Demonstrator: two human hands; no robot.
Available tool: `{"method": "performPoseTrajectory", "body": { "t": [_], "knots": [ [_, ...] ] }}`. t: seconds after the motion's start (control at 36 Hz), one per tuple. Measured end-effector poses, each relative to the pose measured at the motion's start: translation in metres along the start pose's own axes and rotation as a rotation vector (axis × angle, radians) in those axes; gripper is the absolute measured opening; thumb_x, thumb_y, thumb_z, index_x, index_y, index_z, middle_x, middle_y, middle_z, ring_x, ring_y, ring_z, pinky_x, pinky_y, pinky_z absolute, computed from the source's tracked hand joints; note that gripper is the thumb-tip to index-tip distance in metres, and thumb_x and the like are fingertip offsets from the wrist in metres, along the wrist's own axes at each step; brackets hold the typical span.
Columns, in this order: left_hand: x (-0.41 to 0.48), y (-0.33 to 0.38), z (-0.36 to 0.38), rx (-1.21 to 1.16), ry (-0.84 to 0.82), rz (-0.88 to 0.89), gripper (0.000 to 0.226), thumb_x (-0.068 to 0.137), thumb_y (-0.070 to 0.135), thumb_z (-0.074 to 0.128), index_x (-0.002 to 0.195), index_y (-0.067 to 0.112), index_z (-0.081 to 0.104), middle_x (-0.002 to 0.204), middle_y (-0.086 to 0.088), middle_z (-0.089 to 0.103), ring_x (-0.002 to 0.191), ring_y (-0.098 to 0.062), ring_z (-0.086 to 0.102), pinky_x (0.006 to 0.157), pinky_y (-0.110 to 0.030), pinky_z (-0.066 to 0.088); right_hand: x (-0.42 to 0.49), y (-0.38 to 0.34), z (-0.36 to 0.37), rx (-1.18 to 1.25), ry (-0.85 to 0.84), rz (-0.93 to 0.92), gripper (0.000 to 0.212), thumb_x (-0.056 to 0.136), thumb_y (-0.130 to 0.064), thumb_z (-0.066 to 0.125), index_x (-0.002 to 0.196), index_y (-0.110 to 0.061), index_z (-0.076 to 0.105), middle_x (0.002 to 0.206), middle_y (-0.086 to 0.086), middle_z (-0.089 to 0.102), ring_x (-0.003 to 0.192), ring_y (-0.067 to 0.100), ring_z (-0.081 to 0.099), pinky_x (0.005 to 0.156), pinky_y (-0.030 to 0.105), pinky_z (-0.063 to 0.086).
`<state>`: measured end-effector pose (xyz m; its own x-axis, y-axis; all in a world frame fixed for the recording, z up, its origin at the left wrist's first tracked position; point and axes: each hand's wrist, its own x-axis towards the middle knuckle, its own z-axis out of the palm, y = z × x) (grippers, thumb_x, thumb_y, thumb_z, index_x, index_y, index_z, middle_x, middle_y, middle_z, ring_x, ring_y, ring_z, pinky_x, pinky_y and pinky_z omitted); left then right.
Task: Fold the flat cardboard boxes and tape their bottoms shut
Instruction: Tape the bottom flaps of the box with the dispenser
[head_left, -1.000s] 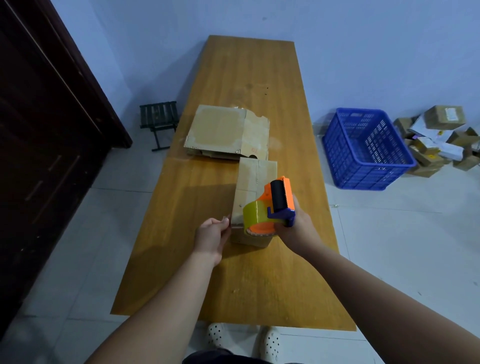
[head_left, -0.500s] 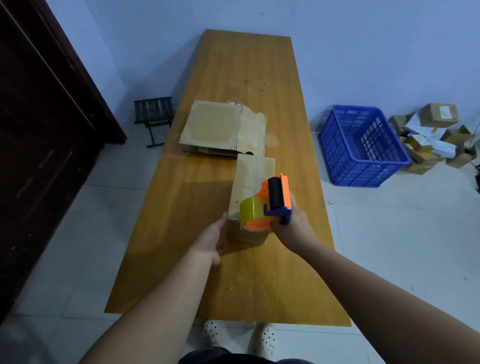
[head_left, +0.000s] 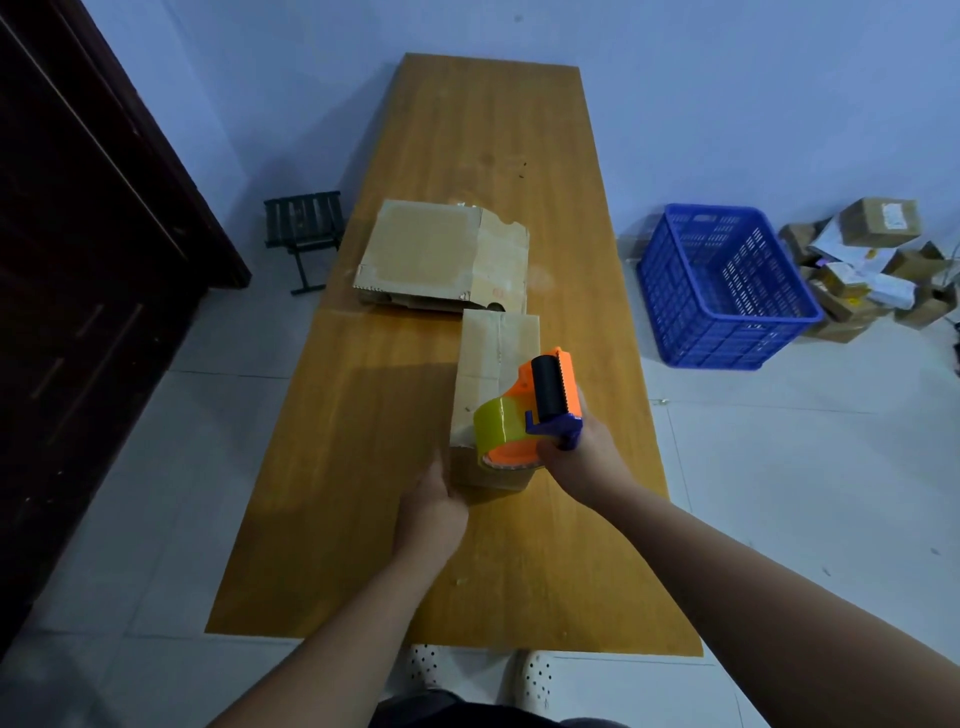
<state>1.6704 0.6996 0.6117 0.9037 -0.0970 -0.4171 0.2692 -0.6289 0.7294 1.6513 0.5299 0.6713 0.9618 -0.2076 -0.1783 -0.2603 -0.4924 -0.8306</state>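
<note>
The left hand (head_left: 434, 506), fingers flat, steadies the box (head_left: 493, 364) at its near end; the right hand (head_left: 584, 460), curled round the tape dispenser (head_left: 524, 415), should run straight along the seam, pressing down.

A long wooden worktop (head_left: 488, 130) runs away from the person, narrow end nearest. A stack of flattened cardboard (head_left: 426, 249) lies about midway along it, left of centre (the top sheet's far right edge is ragged). Just nearer, touching that stack or almost, stands a folded box (head_left: 491, 353), right of centre. On the pale tiled floor (head_left: 779, 467) sit a blue crate (head_left: 727, 343) to the right and a dark stool (head_left: 304, 218) to the left.
</note>
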Motion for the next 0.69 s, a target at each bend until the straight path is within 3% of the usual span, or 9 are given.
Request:
{"method": "performPoseTrajectory", "body": {
  "t": [0.06,0.08,0.11,0.14,0.17,0.22,0.36,0.5,0.69],
  "knots": [
    [0.001,0.0,-0.006,0.064,-0.015,0.135,0.081,0.093,0.012,0.051,0.151,0.035,-0.002,0.152,0.001,0.025,0.113,-0.016,0.052,0.081,-0.026,0.049,0.001,0.002,-0.001,-0.005,-0.002,0.002,0.027,0.091,-0.004,0.054,0.104,-0.022,0.039,0.079,-0.015,0.048,0.067,0.002,0.049,0.05,0.006,0.039],
    [0.002,0.002,-0.007,0.111,-0.021,0.245,0.09,0.091,0.016,0.055,0.149,0.036,-0.011,0.156,0.002,0.017,0.12,-0.02,0.049,0.086,-0.029,0.05,0.002,0.002,-0.001,-0.009,-0.005,-0.001,0.025,0.091,-0.003,0.053,0.102,-0.021,0.04,0.078,-0.014,0.048,0.066,0.001,0.049,0.049,0.005,0.038],
    [0.004,0.004,-0.008,0.167,-0.038,0.343,0.097,0.089,0.019,0.059,0.148,0.036,-0.016,0.158,0.004,0.009,0.133,-0.022,0.036,0.1,-0.037,0.044,0.003,0.003,-0.001,-0.015,-0.007,-0.009,0.025,0.09,-0.002,0.053,0.101,-0.02,0.041,0.077,-0.014,0.048,0.065,0.001,0.049,0.049,0.005,0.038],
    [0.008,0.006,-0.008,0.244,-0.063,0.408,0.102,0.086,0.024,0.063,0.147,0.035,-0.018,0.159,0.006,0.002,0.143,-0.019,0.015,0.114,-0.041,0.026,0.003,0.003,-0.001,-0.016,-0.01,-0.017,0.025,0.089,-0.001,0.053,0.1,-0.02,0.041,0.077,-0.014,0.049,0.065,0.001,0.049,0.049,0.005,0.038],
    [0.014,0.008,-0.008,0.331,-0.086,0.449,0.107,0.083,0.031,0.066,0.147,0.032,-0.019,0.159,0.008,-0.003,0.144,-0.012,-0.002,0.119,-0.038,0.007,0.004,0.004,-0.002,-0.014,-0.01,-0.02,0.026,0.089,0.0,0.053,0.099,-0.02,0.042,0.076,-0.013,0.049,0.065,0.001,0.049,0.05,0.006,0.039],
    [0.024,0.011,-0.007,0.445,-0.118,0.495,0.113,0.079,0.05,0.067,0.148,0.027,-0.019,0.158,0.011,-0.009,0.139,-0.001,-0.016,0.116,-0.032,-0.01,0.004,0.005,-0.002,-0.004,-0.018,-0.015,0.024,0.089,-0.001,0.054,0.099,-0.02,0.042,0.077,-0.013,0.049,0.065,0.001,0.049,0.051,0.007,0.04],
    [0.03,0.01,-0.004,0.433,-0.147,0.485,0.115,0.075,0.066,0.057,0.148,0.025,-0.021,0.146,0.02,-0.023,0.134,0.002,-0.024,0.116,-0.032,-0.011,0.006,0.006,-0.002,-0.01,-0.022,-0.073,0.032,0.089,-0.011,0.06,0.105,-0.03,0.039,0.086,-0.014,0.055,0.076,0.005,0.057,0.057,0.013,0.043],
    [0.029,0.012,-0.005,0.516,-0.181,0.47,0.11,0.086,0.046,0.061,0.143,0.024,-0.03,0.144,0.019,-0.031,0.133,0.0,-0.031,0.116,-0.033,-0.011,0.006,0.013,-0.007,-0.112,-0.003,-0.137,0.044,0.082,-0.018,0.072,0.117,-0.025,0.046,0.102,-0.008,0.06,0.091,0.008,0.058,0.072,0.022,0.05],
    [0.028,0.011,-0.005,0.725,-0.149,0.503,0.093,0.09,0.037,0.053,0.15,0.021,-0.016,0.154,0.007,-0.027,0.138,-0.009,-0.028,0.118,-0.039,-0.005,0.009,0.0,-0.021,-0.283,-0.102,-0.249,0.047,0.079,-0.023,0.075,0.114,-0.026,0.043,0.097,-0.016,0.05,0.086,-0.002,0.05,0.067,0.012,0.036]
  ]
}}
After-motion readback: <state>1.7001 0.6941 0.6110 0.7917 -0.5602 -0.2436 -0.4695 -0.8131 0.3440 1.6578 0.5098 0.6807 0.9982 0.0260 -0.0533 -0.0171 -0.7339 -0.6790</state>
